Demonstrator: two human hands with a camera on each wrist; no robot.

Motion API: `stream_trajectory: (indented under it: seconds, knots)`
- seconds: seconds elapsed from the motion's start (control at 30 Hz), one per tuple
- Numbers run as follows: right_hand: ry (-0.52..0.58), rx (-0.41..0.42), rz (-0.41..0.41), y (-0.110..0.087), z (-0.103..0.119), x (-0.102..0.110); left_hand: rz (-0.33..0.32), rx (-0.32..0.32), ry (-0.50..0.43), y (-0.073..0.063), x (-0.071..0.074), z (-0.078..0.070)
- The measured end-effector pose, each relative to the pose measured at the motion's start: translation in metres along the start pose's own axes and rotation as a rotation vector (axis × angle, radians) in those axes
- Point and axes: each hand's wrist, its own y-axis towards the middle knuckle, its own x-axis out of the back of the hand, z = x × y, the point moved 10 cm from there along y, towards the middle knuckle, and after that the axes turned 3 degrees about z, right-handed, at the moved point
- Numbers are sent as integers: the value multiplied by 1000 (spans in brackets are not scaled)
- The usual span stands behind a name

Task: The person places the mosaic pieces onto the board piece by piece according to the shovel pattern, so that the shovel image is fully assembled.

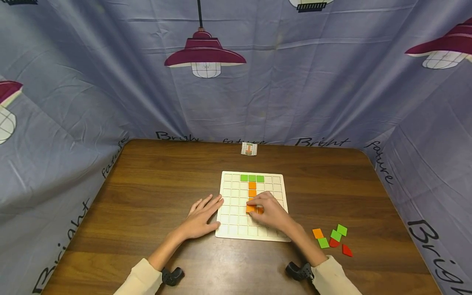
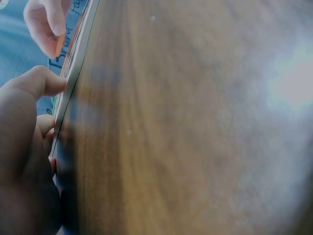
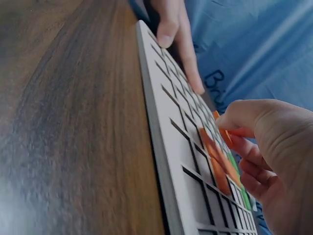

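Observation:
A white grid board (image 1: 231,231) lies on the table, with a row of green tiles (image 1: 252,178) near its far edge. Below the middle green one runs a column of orange tiles (image 1: 252,185) set in the grid. My right hand (image 1: 272,211) pinches an orange square tile (image 1: 250,209) between thumb and fingers, low over the board at the near end of that column. Another orange tile (image 1: 260,210) shows under this hand. My left hand (image 1: 199,220) rests at the board's left edge, fingers spread, with thumb and fingertips touching the rim.
Loose tiles lie on the table right of the board: an orange tile (image 1: 317,233), several green tiles (image 1: 342,230) and red pieces (image 1: 347,250). A small card with a grid picture (image 1: 248,149) lies at the table's far edge, before the patterned curtain (image 1: 258,94).

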Motion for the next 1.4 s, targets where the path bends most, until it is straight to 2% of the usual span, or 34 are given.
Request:
stream_trajectory:
  seconds: [0.17, 0.5, 0.93, 1.13, 1.4]
  knots:
    - [-24, -1, 48, 7, 1, -14, 3, 7, 8, 0, 1, -1]
    - [-47, 10, 122, 13, 9, -24, 7, 13, 13, 1, 1, 0]
    - [-86, 29, 154, 12, 12, -25, 7, 15, 13, 0, 0, 0]
    - [-38, -7, 106, 1, 5, -8, 4, 7, 11, 0, 0, -2]
    - [7, -55, -13, -27, -17, 35, 3, 5, 12, 0, 0, -1]
